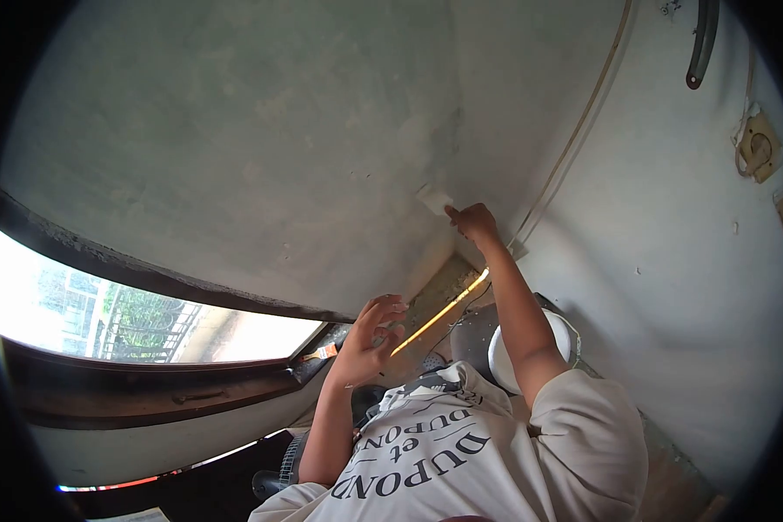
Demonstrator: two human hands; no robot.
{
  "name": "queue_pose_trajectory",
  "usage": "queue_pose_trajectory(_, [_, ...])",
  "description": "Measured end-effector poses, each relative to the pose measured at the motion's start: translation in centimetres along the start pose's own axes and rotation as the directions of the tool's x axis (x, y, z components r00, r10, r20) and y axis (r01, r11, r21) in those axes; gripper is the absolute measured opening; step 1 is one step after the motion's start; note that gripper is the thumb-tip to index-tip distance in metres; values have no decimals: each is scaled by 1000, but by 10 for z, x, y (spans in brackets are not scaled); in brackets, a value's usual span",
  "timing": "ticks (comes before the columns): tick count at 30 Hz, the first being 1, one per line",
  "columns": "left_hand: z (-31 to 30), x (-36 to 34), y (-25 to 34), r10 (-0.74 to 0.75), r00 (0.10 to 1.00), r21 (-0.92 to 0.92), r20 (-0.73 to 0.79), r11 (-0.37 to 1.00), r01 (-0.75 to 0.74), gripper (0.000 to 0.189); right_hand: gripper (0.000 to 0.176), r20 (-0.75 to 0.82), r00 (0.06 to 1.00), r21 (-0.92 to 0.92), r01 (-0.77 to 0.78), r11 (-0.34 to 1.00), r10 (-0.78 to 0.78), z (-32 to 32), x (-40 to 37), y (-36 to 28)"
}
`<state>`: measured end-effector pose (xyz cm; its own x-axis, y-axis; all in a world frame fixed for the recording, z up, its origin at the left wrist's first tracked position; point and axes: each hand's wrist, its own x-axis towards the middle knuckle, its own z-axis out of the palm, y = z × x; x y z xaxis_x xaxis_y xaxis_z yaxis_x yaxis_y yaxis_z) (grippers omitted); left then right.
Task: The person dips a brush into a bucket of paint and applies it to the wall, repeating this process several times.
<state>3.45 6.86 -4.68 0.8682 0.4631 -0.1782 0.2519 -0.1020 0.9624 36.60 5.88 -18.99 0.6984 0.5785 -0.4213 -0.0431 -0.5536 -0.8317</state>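
Observation:
My right hand (476, 224) is raised to the wall near the corner, its fingers closed on a flat white tool (435, 200). The tool's squarish pale end lies up at the wall surface (322, 130); I cannot tell its exact kind, as the fist hides the grip. Lower down, my left hand (372, 335) hovers in front of my chest, fingers loosely bent and apart, with nothing in it. Close to its left, a paintbrush (324, 351) with pale bristles and an orange part rests at the end of the window ledge.
A white round bucket or lid (506, 357) sits below my right forearm. The window (148, 317) with its dark frame is at left. A cable (583, 117) runs down the right wall, near a socket (759, 146) and a dark hanging strip (703, 43). A fan-like grille (289, 457) stands by my left elbow.

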Motion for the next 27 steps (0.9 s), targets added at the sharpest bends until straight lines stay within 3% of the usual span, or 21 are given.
queue_pose_trajectory(2, [1, 4, 0, -1, 1000, -44, 11, 999, 1, 46, 50, -74, 995, -288, 39, 957, -63, -2, -7, -6])
queue_pose_trajectory(7, [1, 11, 15, 46, 998, 11, 31, 999, -47, 46, 50, -195, 963, -279, 128, 952, -186, -38, -31, -108])
queue_pose_trajectory(13, [2, 11, 18, 78, 996, -8, 34, 997, -77, 46, 50, -197, 915, 75, 373, 925, -353, -92, -79, -183])
queue_pose_trajectory(17, [3, 8, 4, 64, 998, -32, 17, 997, -63, 42, 49, -160, 918, 136, 385, 913, -363, -63, -56, -158])
queue_pose_trajectory(19, [1, 6, 3, 59, 998, -35, 13, 998, -59, 42, 49, 5, 962, 354, 252, 901, -272, -29, -21, -120])
queue_pose_trajectory(22, [0, 4, 9, 60, 998, -11, 3, 998, -60, 44, 48, 142, 962, 401, 161, 902, -235, 1, 28, -46])
queue_pose_trajectory(24, [-1, 4, 13, 59, 998, 18, -2, 998, -59, 45, 48, 104, 991, 308, 44, 950, -80, 12, 29, -11])
queue_pose_trajectory(25, [-2, 4, 14, 63, 998, 28, 1, 998, -63, 45, 48, 108, 991, 309, 41, 950, -78, 20, 29, 6])
queue_pose_trajectory(27, [-2, 6, 17, 69, 998, 38, 6, 997, -69, 44, 51, 71, 989, 71, -138, 988, 133, 28, 29, 30])
